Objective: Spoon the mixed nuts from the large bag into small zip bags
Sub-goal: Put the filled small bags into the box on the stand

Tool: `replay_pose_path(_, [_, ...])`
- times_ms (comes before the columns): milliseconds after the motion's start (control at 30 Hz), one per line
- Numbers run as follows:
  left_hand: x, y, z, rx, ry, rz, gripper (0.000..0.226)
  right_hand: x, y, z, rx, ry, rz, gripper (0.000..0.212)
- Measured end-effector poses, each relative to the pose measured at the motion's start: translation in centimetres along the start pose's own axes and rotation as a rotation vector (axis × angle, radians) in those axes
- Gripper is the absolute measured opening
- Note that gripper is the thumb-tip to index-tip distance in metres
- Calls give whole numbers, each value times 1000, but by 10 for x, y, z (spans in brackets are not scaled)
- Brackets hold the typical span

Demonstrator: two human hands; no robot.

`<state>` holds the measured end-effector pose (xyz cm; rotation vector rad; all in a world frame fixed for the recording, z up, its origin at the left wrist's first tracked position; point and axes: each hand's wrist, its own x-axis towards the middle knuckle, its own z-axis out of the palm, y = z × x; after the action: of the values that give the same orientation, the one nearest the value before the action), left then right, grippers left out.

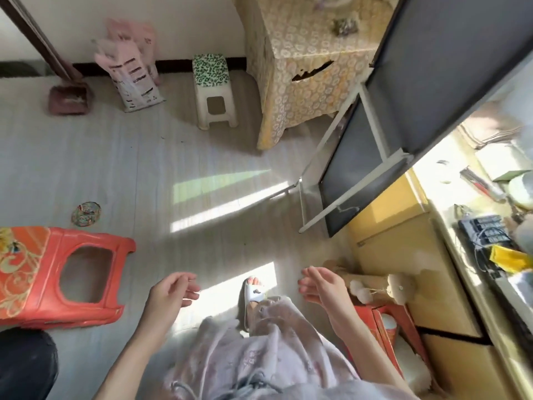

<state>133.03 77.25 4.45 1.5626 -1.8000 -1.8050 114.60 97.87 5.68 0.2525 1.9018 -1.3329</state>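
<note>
Standing over a pale plank floor (pixel 121 168), I hold both hands out in front of me at waist height, bare forearms showing. My left hand (pixel 170 293) is empty, fingers loosely curled and spread apart, palm turned inward. My right hand (pixel 323 287) is empty too, fingers relaxed and slightly bent, palm facing the left one; the two are well apart, with my slippered foot (pixel 253 293) on the floor between them in a patch of sunlight. I wear a light lilac garment (pixel 259 356) with a drawstring. To my left an orange plastic stool (pixel 57 272) lies tipped on its side, its patterned seat facing left. Near it on the floor sits a small round patterned object (pixel 86 213); I cannot tell what it is. Against the far wall stands a large pink-and-white printed bag (pixel 129 73), upright and open at the top; whether this holds the mixed nuts I cannot tell, and I see no small zip bags or spoon anywhere. Just right of it is a white stool with a green leopard-print top (pixel 212 90), and beside that a cabinet draped in a yellow floral cloth (pixel 311 82). A dark grey panel in a white frame (pixel 354 168) leans at right. Along the right edge runs a yellow counter (pixel 398 241) with cluttered, blurred items on top.
</note>
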Motion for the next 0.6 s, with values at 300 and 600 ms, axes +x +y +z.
replay_pose_path(300, [106, 71, 31, -47, 102, -89, 19, 120, -125, 11, -70, -34, -38, 23])
replay_pose_path(600, [268, 182, 63, 77, -26, -72, 23, 237, -213, 22, 109, 124, 141, 21])
